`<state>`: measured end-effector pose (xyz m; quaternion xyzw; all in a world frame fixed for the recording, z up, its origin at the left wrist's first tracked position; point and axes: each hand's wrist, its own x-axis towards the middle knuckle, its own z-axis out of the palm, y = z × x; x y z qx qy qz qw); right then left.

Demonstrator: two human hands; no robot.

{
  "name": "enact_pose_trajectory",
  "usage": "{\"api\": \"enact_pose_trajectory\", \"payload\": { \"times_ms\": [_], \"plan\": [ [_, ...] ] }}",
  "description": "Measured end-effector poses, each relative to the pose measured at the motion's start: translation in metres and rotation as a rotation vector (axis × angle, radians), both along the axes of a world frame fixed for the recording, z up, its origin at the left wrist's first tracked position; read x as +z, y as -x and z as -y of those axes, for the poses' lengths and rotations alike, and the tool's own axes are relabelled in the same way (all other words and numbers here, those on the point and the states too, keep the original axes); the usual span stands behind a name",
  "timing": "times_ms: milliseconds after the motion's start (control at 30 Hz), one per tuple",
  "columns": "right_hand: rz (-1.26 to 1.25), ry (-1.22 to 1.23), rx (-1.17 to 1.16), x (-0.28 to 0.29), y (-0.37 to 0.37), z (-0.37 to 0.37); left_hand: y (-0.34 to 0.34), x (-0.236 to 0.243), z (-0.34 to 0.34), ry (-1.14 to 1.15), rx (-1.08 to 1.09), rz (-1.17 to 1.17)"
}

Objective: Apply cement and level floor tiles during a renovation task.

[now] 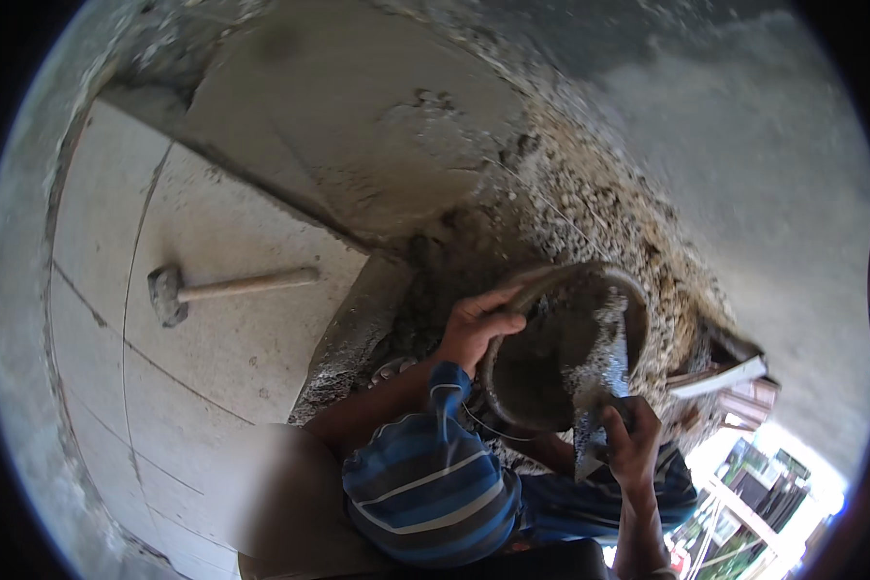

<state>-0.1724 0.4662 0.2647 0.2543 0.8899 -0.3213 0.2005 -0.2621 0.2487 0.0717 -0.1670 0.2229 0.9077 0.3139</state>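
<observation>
My left hand (478,331) is closed over the left rim of a dark round bucket (493,396), thumb at the edge. The bucket tilts, its mouth showing, with wet grey mortar (541,358) inside. In my right hand (632,440) is a trowel (613,371), gripped near the bucket's lower right side. Wet mortar coats part of its metal blade, which lies across the bucket's mouth. Blue striped cloth (435,498) bulges below my left hand, and similar cloth shows under the bucket. Part of the trowel's handle is hidden by my fingers.
A hammer (171,296) with a wooden handle lies on pale scored slabs (232,222) at the left. Smooth wet mortar (358,106) spreads beyond it. Rough gravelly rubble (599,213) runs along a grey wall (764,145). Wood scraps (717,377) lie at the right.
</observation>
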Motion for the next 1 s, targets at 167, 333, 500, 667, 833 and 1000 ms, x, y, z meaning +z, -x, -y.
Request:
{"api": "enact_pose_trajectory", "payload": {
  "times_ms": [167, 333, 500, 667, 833, 1000],
  "plan": [
    [-0.431, -0.004, 0.291, 0.008, 0.069, 0.056, -0.017, 0.004, -0.006, 0.167, -0.144, -0.153],
    [-0.245, -0.563, 0.747, -0.03, 0.166, 0.123, -0.017, 0.014, -0.003, 0.259, 0.025, -0.466],
    [-0.423, -0.661, 0.772, -0.035, 0.204, 0.103, -0.022, 0.003, -0.004, 0.366, -0.039, -0.528],
    [-0.273, -0.454, 0.86, -0.073, 0.25, 0.105, -0.017, 0.009, 0.008, 0.359, -0.101, -0.579],
    [-0.363, -0.223, 1.089, -0.192, 0.267, 0.116, -0.016, 0.001, 0.006, 0.428, -0.095, -0.68],
    [-0.313, -0.496, 1.112, -0.21, 0.303, 0.15, -0.011, -0.007, 0.014, 0.395, -0.206, -0.662]
  ]
}}
